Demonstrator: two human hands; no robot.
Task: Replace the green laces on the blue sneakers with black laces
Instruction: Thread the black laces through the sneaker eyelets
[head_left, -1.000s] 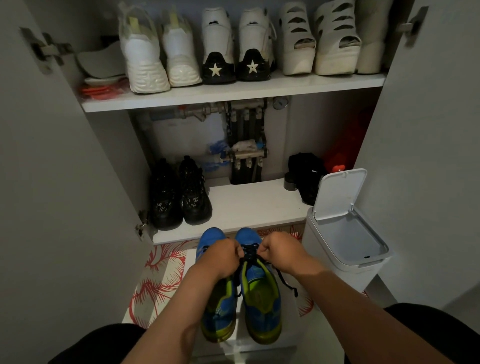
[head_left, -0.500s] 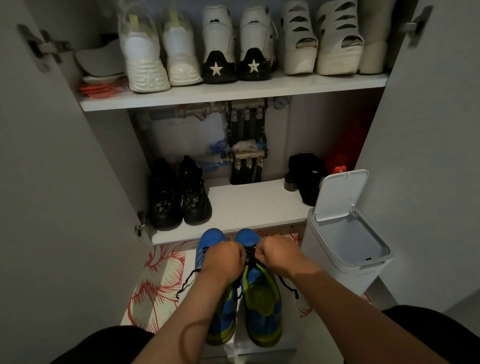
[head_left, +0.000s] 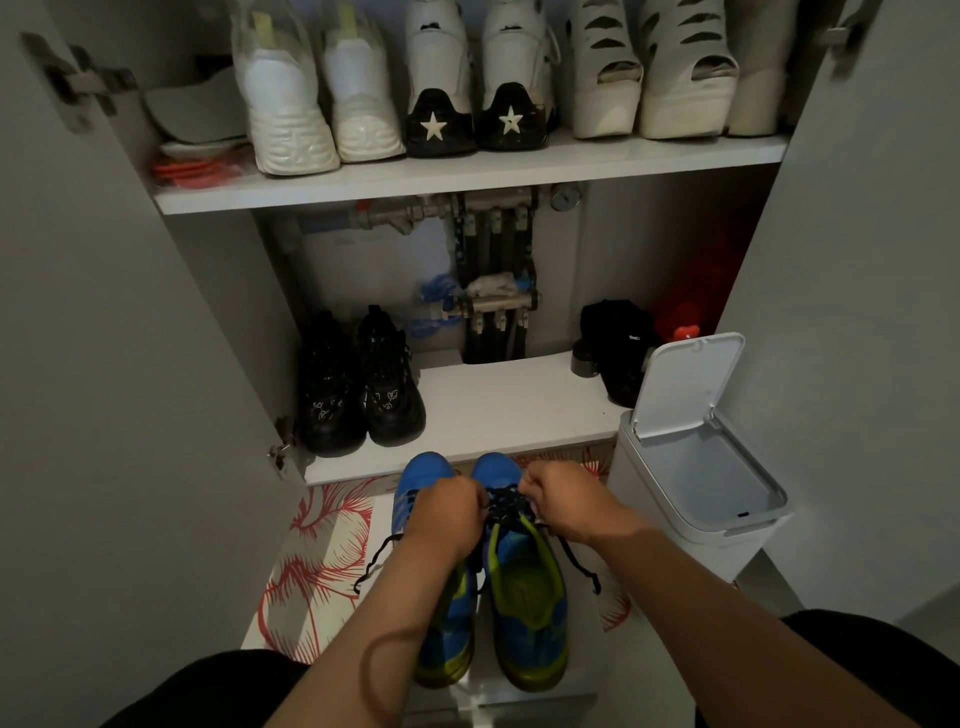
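We see the left hand (head_left: 445, 512) and the right hand (head_left: 563, 500) both curled into loose fists, knuckles up, each pinching the thin black lace (head_left: 506, 505) where it criss-crosses the eyelets of the right-hand shoe. The fingertips are tucked under, so we cannot tell just how each strand is held. One loose end of the lace trails out to the left from under the left wrist, and the other hangs off to the right below the right wrist.

The lace belongs to a pair of blue sneakers with yellow-green linings (head_left: 524, 592), set side by side with toes pointing away from the person and heels nearest. The left hand covers the front of the left shoe. They stand on a white surface (what it is, we cannot make out), and beneath it lies a pale mat with a red leaf pattern (head_left: 311, 571).

Just right of the shoes stands a white plastic bin with its flip lid raised (head_left: 696, 483). Farther off is an open cupboard. Its white lower shelf (head_left: 509, 410) carries a pair of chunky black shoes (head_left: 358, 384) on the left and a dark bundle on the right, with metal pipework (head_left: 493, 312) at the back between them. The white upper shelf (head_left: 467, 174) holds a row of white shoes, two of them with black heels marked by a star (head_left: 472, 78).
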